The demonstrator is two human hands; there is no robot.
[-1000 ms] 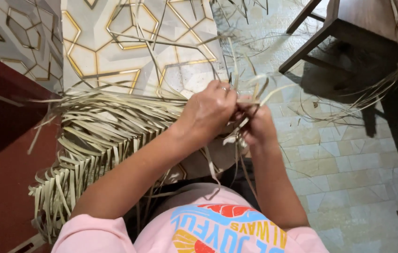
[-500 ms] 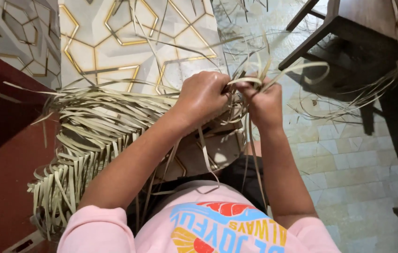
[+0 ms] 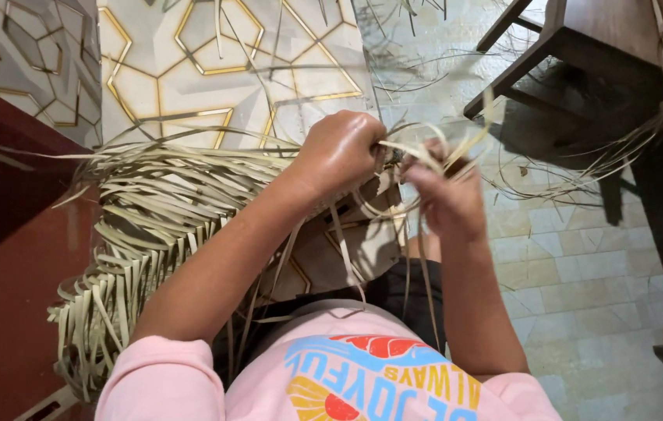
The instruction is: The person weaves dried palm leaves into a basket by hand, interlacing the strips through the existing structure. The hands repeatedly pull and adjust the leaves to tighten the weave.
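Head view, looking straight down along both forearms. A partly woven mat of pale dried leaf strips point(image 3: 152, 226) was seen spread across the lap and out to the left, its loose ends fanned over a dark red surface point(image 3: 12, 296) at the left edge. The left hand point(image 3: 341, 152) was held knuckles up, fingers curled closed over the weave's working edge, with a bunch of strips gripped beneath the palm. The right hand point(image 3: 444, 195) was set just beside it, nearly touching, its fingers pinched shut on a few loose strips point(image 3: 456, 148) that were raised and bent back over the hand. More thin strands were seen hanging down between the two wrists toward the lap; how many were actually held could not be told. A pink shirt with a coloured print point(image 3: 362, 374) filled the lower edge of the frame. Behind the mat a panel with a gold geometric line pattern point(image 3: 214, 70) was noted. To the right, a floor of pale tiles point(image 3: 581, 265) was littered with stray strands, and a piece of dark wooden furniture point(image 3: 581, 39) was seen standing well apart from the hands, at the upper right.
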